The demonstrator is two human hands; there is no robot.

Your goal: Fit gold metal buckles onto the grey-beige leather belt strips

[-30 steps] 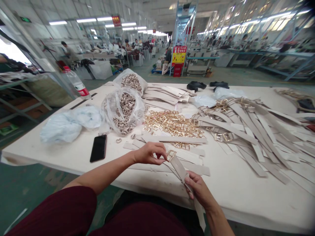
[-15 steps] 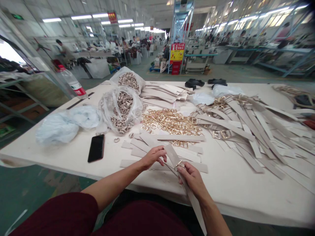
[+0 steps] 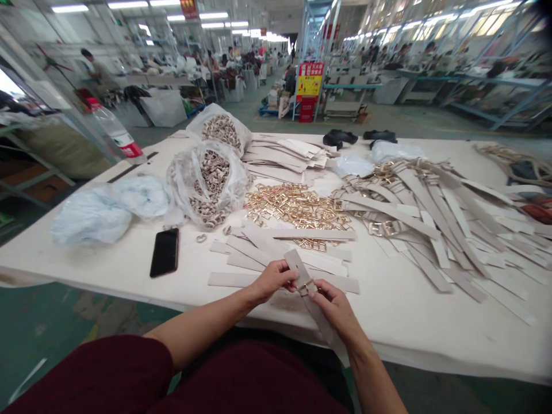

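A pale grey strap [image 3: 318, 316] slants over the table's front edge, its upper end lying above the hands. Around it sits a gold buckle [image 3: 306, 287]. My left hand [image 3: 276, 280] pinches the strap's left edge just above the buckle. On the right side, my right hand [image 3: 333, 302] grips strap and buckle between thumb and fingers. Just beyond the hands lie several loose straps [image 3: 245, 261] and a heap of gold buckles [image 3: 297, 207].
On the table [image 3: 181, 293] are a black phone [image 3: 164, 253], bags of small loops [image 3: 211, 184], crumpled plastic [image 3: 92, 215] and a bottle [image 3: 116, 133] at the left. A large pile of buckled straps [image 3: 431, 213] covers the right. People sit at work far behind.
My left hand has closed onto the strap near the buckle; before, its fingers were apart beside it. The strap's lower end has swung up and left. The whole view has shifted slightly.
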